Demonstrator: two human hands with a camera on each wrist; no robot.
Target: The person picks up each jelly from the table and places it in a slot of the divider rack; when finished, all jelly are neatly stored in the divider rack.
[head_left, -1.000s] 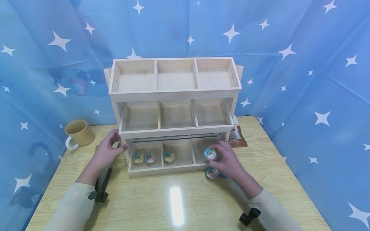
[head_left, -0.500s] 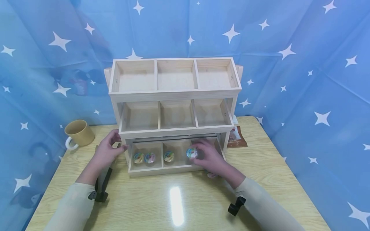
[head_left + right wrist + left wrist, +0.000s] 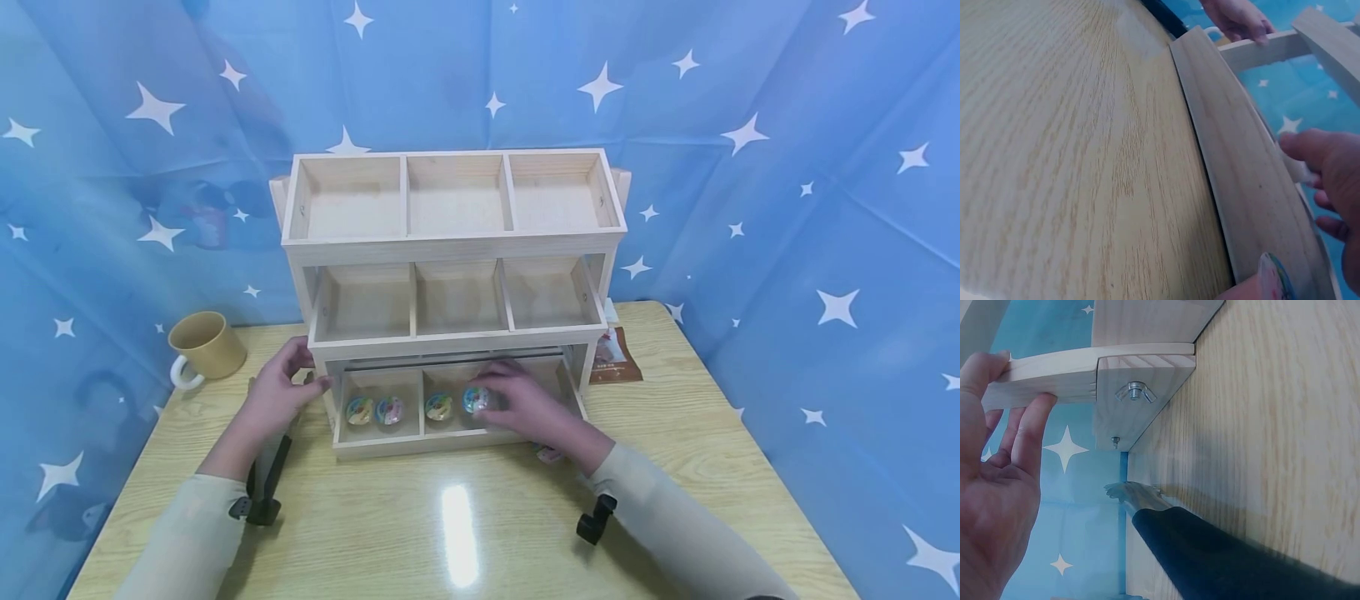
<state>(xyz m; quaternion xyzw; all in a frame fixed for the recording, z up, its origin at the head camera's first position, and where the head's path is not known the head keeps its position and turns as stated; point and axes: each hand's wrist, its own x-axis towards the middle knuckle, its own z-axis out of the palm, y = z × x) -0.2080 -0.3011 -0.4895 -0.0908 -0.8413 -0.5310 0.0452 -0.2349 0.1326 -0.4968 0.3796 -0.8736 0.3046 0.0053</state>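
Note:
A three-tier wooden rack point(image 3: 453, 247) stands at the back of the table, each tier split into three compartments. My left hand point(image 3: 279, 390) grips its left side post point(image 3: 1054, 375), thumb on one side and fingers on the other. Inside the bottom tier's middle compartment, my right hand point(image 3: 528, 404) pinches a small cup with a blue printed lid point(image 3: 476, 400). Left of it in that compartment sits a yellowish cup point(image 3: 438, 407). The bottom left compartment has a yellow cup point(image 3: 360, 410) and a pink cup point(image 3: 389, 410). Another pink cup point(image 3: 549, 455) lies before the rack, partly hidden by my right arm.
A yellow mug point(image 3: 207, 343) with a white handle stands at the table's back left. By my left forearm lies a black-handled tool point(image 3: 1210, 550) with a scalloped metal end. A brown packet point(image 3: 617, 358) lies right of the rack. Starry blue cloth point(image 3: 750, 208) surrounds the table.
My right hand has carried the blue-lidded cup leftward, from the bottom right compartment into the middle one, beside the yellowish cup. The left hand has stayed on the side post.

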